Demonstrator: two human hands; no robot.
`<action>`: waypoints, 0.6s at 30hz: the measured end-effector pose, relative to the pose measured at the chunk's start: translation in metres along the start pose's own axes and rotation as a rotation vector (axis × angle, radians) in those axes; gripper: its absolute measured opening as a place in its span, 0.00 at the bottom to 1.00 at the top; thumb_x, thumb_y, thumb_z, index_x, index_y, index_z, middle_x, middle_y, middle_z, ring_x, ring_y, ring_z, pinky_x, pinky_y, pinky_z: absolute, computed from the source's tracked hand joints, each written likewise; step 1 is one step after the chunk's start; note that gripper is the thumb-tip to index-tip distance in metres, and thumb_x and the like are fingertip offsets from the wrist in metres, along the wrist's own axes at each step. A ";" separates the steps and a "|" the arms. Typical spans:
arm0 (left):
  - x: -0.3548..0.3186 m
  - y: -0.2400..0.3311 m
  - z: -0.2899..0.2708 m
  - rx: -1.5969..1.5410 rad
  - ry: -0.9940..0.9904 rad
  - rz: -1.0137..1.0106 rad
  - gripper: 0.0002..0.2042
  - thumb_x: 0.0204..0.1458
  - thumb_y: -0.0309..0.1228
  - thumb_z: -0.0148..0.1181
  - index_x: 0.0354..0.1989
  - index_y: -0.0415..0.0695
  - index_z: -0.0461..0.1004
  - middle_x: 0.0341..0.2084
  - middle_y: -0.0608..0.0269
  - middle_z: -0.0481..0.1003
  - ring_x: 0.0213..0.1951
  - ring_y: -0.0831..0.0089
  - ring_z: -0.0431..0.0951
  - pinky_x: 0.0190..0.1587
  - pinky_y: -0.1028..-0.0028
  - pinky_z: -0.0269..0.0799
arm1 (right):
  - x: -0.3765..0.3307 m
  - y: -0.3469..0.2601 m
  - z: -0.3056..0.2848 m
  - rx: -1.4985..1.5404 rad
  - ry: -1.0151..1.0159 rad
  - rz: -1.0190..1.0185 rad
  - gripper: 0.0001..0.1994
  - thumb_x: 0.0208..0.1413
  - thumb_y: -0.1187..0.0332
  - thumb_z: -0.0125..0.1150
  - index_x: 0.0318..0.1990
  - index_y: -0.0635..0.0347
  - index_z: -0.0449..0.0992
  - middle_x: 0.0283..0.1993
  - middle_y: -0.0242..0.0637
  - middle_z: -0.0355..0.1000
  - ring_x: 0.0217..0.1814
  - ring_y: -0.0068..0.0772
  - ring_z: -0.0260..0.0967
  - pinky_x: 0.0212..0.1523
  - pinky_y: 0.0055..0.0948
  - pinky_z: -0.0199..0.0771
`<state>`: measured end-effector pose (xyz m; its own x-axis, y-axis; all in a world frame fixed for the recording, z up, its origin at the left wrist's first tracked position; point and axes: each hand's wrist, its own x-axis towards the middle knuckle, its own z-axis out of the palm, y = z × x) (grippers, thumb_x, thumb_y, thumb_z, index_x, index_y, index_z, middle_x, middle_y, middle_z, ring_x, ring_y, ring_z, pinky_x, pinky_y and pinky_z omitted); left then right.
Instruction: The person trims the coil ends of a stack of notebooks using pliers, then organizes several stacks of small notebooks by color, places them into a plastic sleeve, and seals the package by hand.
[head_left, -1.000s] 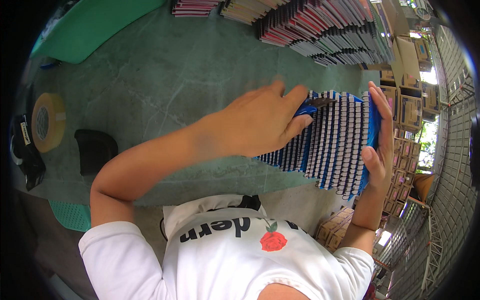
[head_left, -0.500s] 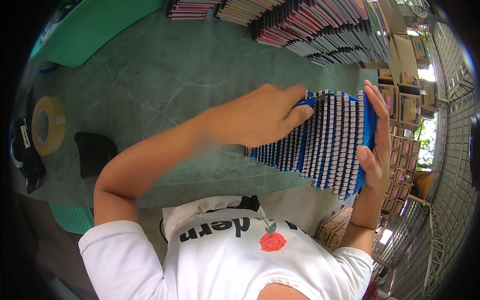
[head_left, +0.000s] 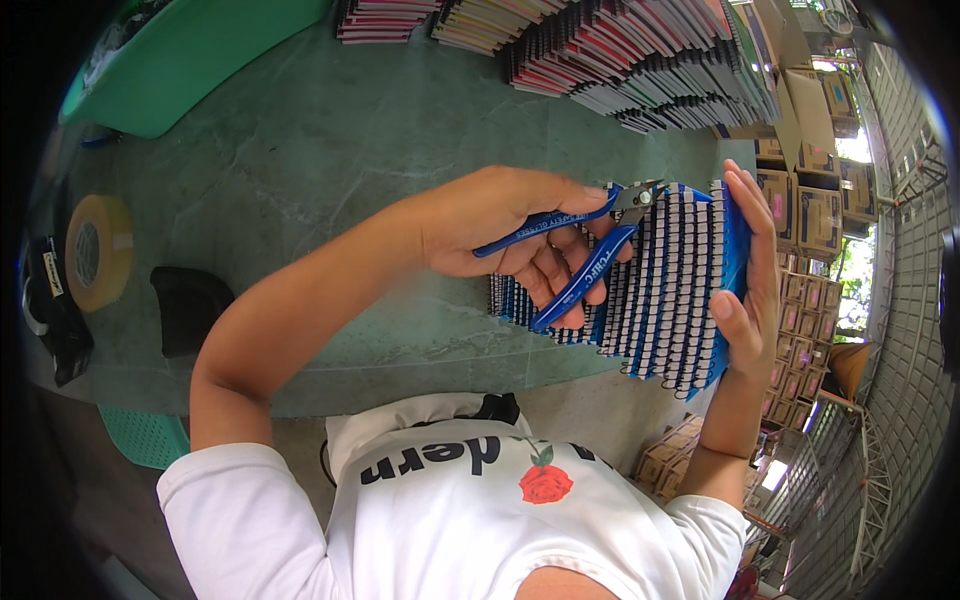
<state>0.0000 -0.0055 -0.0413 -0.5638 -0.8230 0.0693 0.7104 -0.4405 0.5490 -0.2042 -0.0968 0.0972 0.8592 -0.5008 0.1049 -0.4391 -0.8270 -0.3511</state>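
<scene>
My left hand [head_left: 490, 215] is wrapped around a pair of blue-handled side cutters [head_left: 590, 285]. Their handles are spread apart, and the grey jaws are at the top edge of a row of wire-bound notebooks [head_left: 670, 300]. The notebooks stand pressed together near the table's right end, coils facing up, with blue covers showing. Along the outer blue cover at the right, my right hand [head_left: 757, 275] lies flat, fingers stretched upward and thumb apart, bracing the row. My left fingers hide part of the row's left side.
At the far side of the green table [head_left: 330, 150] are stacks of spiral notebooks [head_left: 620, 50]. A green tub [head_left: 190, 70] sits far left; a clear tape roll [head_left: 97, 252], a black curved object [head_left: 190, 310] and a black tape dispenser [head_left: 50, 310] lie nearer. Cardboard boxes [head_left: 805, 215] are piled at right.
My left hand has turned over, palm now showing, and the cutters' handles have come into view and spread apart. My right hand and the notebooks stay in place.
</scene>
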 end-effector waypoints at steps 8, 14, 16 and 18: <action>0.000 0.000 -0.001 -0.071 -0.034 -0.025 0.28 0.58 0.50 0.37 0.51 0.33 0.65 0.32 0.45 0.74 0.30 0.54 0.79 0.35 0.61 0.75 | -0.002 0.003 0.000 -0.004 0.004 -0.001 0.40 0.43 0.42 0.52 0.59 0.65 0.60 0.64 0.50 0.54 0.70 0.51 0.43 0.67 0.45 0.37; 0.005 -0.002 -0.002 -0.122 -0.100 -0.045 0.24 0.59 0.46 0.38 0.47 0.36 0.66 0.29 0.49 0.74 0.28 0.58 0.78 0.33 0.62 0.74 | -0.003 0.006 0.000 0.001 0.003 -0.015 0.41 0.43 0.42 0.51 0.59 0.65 0.60 0.64 0.50 0.54 0.70 0.50 0.43 0.67 0.45 0.37; 0.008 -0.013 0.009 0.875 0.327 0.288 0.21 0.60 0.45 0.38 0.44 0.38 0.67 0.29 0.50 0.74 0.28 0.61 0.77 0.33 0.64 0.73 | -0.002 0.005 0.000 -0.006 0.002 -0.008 0.41 0.43 0.42 0.51 0.59 0.65 0.60 0.64 0.50 0.54 0.70 0.50 0.42 0.67 0.45 0.37; 0.007 -0.022 0.019 1.407 0.595 0.448 0.19 0.60 0.43 0.38 0.42 0.40 0.67 0.30 0.52 0.73 0.29 0.63 0.77 0.33 0.66 0.72 | 0.000 0.002 -0.001 -0.015 0.003 0.000 0.41 0.43 0.42 0.51 0.59 0.65 0.60 0.64 0.50 0.54 0.70 0.50 0.42 0.67 0.45 0.37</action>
<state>-0.0273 0.0055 -0.0367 0.0519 -0.9545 0.2936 -0.3623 0.2559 0.8962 -0.2053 -0.0991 0.0971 0.8585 -0.5014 0.1077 -0.4430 -0.8308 -0.3369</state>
